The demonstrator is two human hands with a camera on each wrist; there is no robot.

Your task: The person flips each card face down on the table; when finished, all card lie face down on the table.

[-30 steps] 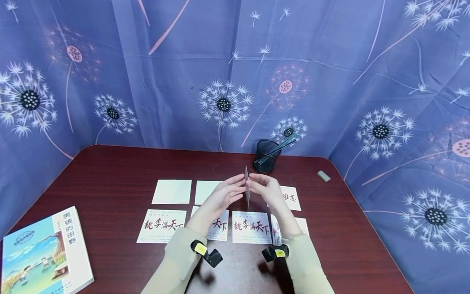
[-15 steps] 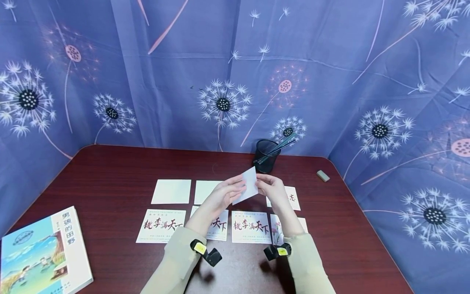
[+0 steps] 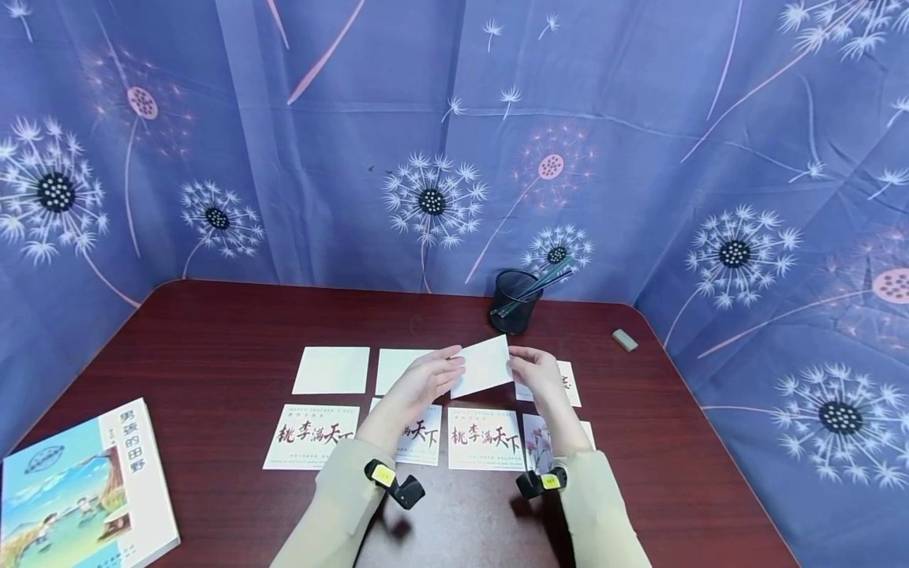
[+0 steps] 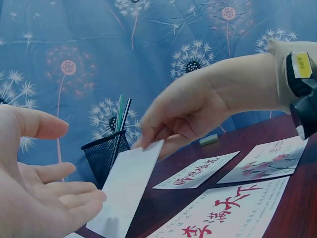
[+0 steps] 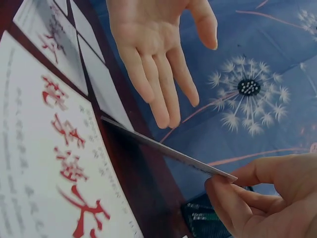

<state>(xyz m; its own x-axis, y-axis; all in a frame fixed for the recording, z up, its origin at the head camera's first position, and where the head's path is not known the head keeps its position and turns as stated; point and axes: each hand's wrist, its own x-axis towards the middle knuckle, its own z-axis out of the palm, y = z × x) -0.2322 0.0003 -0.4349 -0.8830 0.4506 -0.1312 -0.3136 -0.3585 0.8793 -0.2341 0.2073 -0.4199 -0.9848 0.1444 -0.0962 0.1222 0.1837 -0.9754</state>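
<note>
Pinching a blank card (image 3: 484, 365), the right hand (image 3: 537, 374) faces the open left hand (image 3: 424, 379) above cards reading "桃李满天下" (image 3: 486, 438).

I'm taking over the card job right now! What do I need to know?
Right hand pinches one end of the blank-side-up card, held above the table. Left hand is open, fingers straight at the card's other end. Two blank cards lie in the back row, printed cards in the front row, more printed ones under the right hand. Done: those two lie blank side up. Left, probably: lay this card down; whether the printed ones follow is a guess.
</note>
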